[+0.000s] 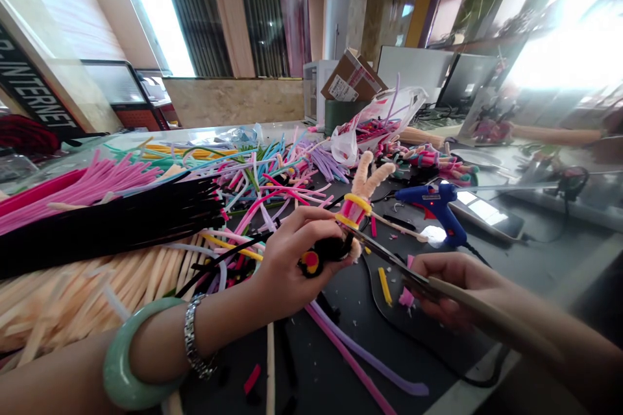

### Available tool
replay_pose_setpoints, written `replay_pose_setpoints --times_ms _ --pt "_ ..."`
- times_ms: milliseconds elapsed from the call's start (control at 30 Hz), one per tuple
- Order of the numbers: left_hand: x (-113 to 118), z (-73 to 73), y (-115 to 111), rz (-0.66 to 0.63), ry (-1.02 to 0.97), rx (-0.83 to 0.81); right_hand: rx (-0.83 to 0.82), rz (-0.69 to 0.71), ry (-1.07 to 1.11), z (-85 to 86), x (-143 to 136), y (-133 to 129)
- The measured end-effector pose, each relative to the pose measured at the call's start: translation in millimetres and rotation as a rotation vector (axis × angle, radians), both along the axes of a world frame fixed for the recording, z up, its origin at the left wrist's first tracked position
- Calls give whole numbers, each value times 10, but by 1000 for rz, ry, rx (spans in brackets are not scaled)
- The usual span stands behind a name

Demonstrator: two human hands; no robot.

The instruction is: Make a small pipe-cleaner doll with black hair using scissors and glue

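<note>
- Nearest the camera, a green bangle [114, 363] and a silver bracelet [195, 337] circle the person's left wrist.
- The figure [357, 207], made of fuzzy stems, is held above the desk [350, 363], near the middle of the view: two beige prongs on top, a yellow ring, a pink band, and a black part below with a red and yellow spot.
- The left hand [296, 246] grasps the figure by its black part, thumb below and fingers above; the prongs point up and lean slightly right.
- The right hand [452, 285], somewhat blurred, is closed around a long metal tool [389, 256]. Its tip meets the figure just below the pink band in the view; whether it touches or passes in front, one cannot tell.
- Below the tool, a yellow scrap [384, 286] and a pink scrap [406, 297] lie on the desk.
- Beyond the right hand lies a blue glue gun [440, 204], with a phone [487, 211] just beside it.
- To the left lie bundles of black stems [107, 227], pink stems [97, 185] and beige stems [97, 292].
- Farther back are a plastic bag [345, 142], a tilted cardboard box [355, 78] and a monitor [467, 81].
- Dark curtains [260, 26] hang behind.
</note>
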State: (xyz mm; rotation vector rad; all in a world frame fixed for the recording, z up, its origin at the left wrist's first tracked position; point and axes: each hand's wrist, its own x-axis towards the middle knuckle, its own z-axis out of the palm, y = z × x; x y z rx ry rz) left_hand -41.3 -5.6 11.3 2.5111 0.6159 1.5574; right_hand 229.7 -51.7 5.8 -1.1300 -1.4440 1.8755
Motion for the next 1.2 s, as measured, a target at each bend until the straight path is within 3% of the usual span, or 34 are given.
replay_pose_setpoints --times_ms 400,700,933,1200 --pt "2 0 17 15 0 0 75 38 -43 -87 4 -45" --pt "-8 -8 11 20 4 16 74 -25 -64 -85 -32 -67" --pt "-11 -23 48 18 -2 64 82 -96 -94 22 -135 -101" --pt "-52 -20 35 52 85 180 112 -80 -177 61 -186 -116"
